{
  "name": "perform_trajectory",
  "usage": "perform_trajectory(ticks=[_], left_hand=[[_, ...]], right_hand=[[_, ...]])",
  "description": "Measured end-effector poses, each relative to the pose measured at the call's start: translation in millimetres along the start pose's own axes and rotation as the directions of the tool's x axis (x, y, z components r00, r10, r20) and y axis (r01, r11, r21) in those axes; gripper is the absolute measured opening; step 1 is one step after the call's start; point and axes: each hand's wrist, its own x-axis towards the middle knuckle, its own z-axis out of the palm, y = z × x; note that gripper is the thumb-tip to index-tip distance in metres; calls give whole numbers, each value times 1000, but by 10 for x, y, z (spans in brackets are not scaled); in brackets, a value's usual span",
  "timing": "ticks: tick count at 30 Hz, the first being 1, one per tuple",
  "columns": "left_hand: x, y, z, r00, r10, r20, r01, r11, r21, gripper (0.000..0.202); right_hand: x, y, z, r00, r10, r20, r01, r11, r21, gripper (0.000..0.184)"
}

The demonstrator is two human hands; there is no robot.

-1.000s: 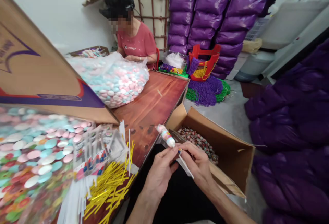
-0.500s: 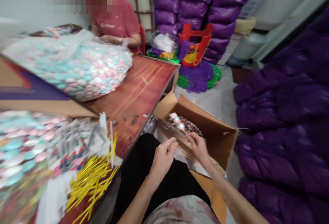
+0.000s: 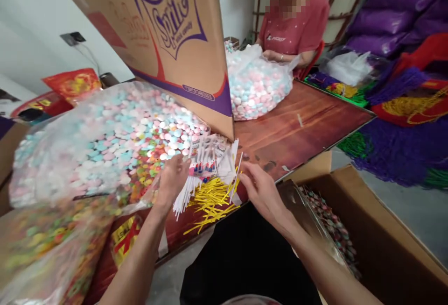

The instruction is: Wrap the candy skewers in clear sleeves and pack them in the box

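Note:
My left hand (image 3: 172, 180) is over the table, beside the opened bag of pink, blue and white candy tablets (image 3: 115, 137) and some multicoloured candy rings (image 3: 149, 169). Its fingers are loosely bent and seem to hold nothing. Small printed clear wrappers (image 3: 208, 158) lie just right of it. My right hand (image 3: 261, 186) is at the table edge, thumb and fingers apart, close to thin white sticks (image 3: 236, 169); whether it touches one is unclear. Between my hands are yellow twist ties (image 3: 212, 197) and a bundle of white sticks (image 3: 184, 197).
A tall printed carton (image 3: 182, 57) stands on the table. Behind it, a co-worker (image 3: 294, 29) sits by another bag of tablets (image 3: 261, 85). An open cardboard box (image 3: 388, 244) with many small wrapped pieces (image 3: 331, 221) is at my right. A bag of candy rings (image 3: 56, 249) lies front left.
My hands have moved from above the open box to the table, and my view has turned left. The wrapped candy stick seen over the box is no longer distinguishable.

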Motion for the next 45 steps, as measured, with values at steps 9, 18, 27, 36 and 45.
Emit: perform_trajectory(ticks=[9,18,27,36,45], left_hand=[[401,-51,207,994,-14,111,-9,978,208,35],[441,-72,218,972,40,231,-80,983,165,37],[443,-199,302,978,126,167,-140,987,75,27],[520,-408,361,977,130,171,-89,970,-228,22],[495,-439,365,981,141,130,-112,973,-204,24]], right_hand=[[575,-442,541,968,241,68,-159,800,-578,38],[761,-423,683,936,349,46,-271,796,-541,50],[886,-542,820,889,457,21,-402,802,-442,67],[761,-822,1050,972,233,11,-199,852,-485,40],[743,-769,1085,976,214,-25,-187,785,-591,36]])
